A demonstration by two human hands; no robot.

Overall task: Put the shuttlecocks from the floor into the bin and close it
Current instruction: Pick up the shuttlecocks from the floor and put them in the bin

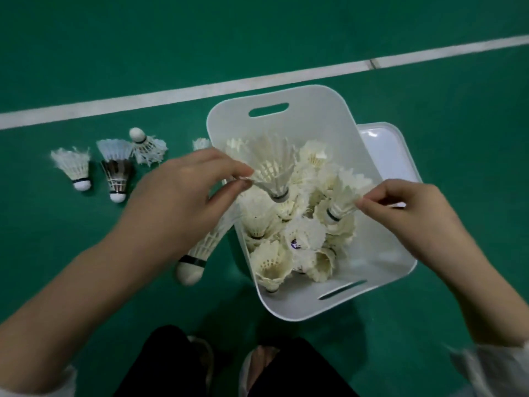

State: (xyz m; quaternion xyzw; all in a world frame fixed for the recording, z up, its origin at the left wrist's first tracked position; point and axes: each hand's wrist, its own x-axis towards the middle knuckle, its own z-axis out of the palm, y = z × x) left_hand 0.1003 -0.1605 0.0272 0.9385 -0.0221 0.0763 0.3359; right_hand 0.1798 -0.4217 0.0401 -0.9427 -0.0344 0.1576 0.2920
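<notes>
A green court floor [257, 38], crossed by a white line [171, 94], fills the view from above. A white plastic bin [315, 299] with slotted handles stands open on it, just this side of the line. Its lid [383, 150] lies on the floor at the bin's far right corner, partly hidden by the bin's wall. A heap of pale feather shuttlecocks [286, 239] covers the bin's bottom.

Both of the person's bare hands reach over the bin. The left hand [183, 193] pinches the feather edge of one shuttlecock [274, 167] between thumb and forefinger. This shuttlecock hangs to the right of the fingertips, cork down, over the heap. The right hand [400, 213] pinches the feather tips of a second shuttlecock [346, 196]. That one slants away to the left of the fingers, its cork pointing down toward the heap.

Five more remain outside the bin on the left. A large near shuttlecock [200, 250] lies beside the left wall, under the left wrist. Three others [116, 170] sit in a cluster farther left. One more [200, 143] peeks out beside the bin's far left corner.
</notes>
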